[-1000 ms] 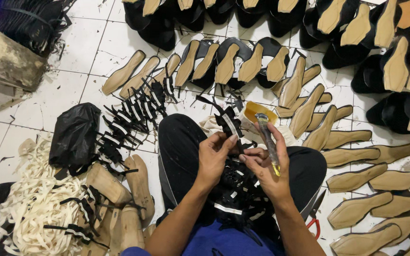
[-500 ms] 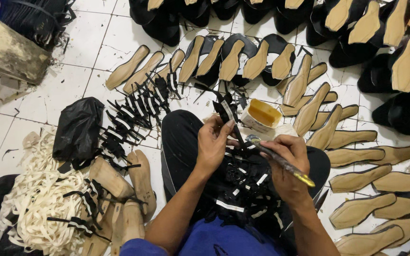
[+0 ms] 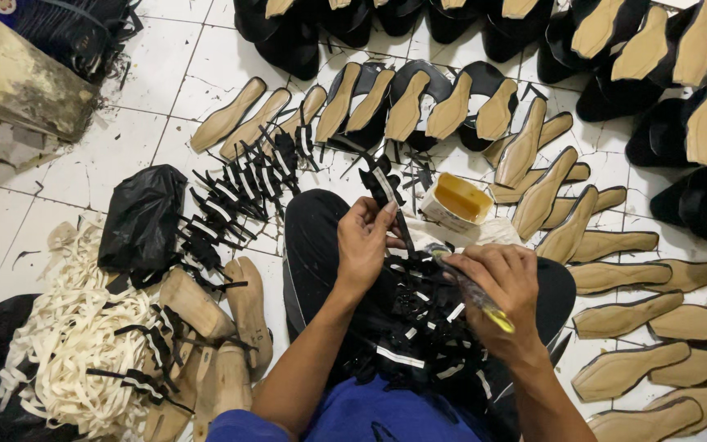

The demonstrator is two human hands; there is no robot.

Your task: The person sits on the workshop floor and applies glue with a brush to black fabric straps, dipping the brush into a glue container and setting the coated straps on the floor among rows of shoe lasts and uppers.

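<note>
Our left hand [image 3: 363, 245] has its fingers [image 3: 382, 214] pinched on a black strap [image 3: 388, 190], held up above a heap of straps [image 3: 419, 319] on our lap. Our right hand [image 3: 501, 282] is clamped on a yellow-handled brush [image 3: 476, 296], just right of that strap; a glue tub [image 3: 457, 201] sits beyond the fingertips.

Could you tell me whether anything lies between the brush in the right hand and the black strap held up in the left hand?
Nothing visible does: the brush in the right hand lies just beside the black strap pinched by the left hand, with open space between.
</note>
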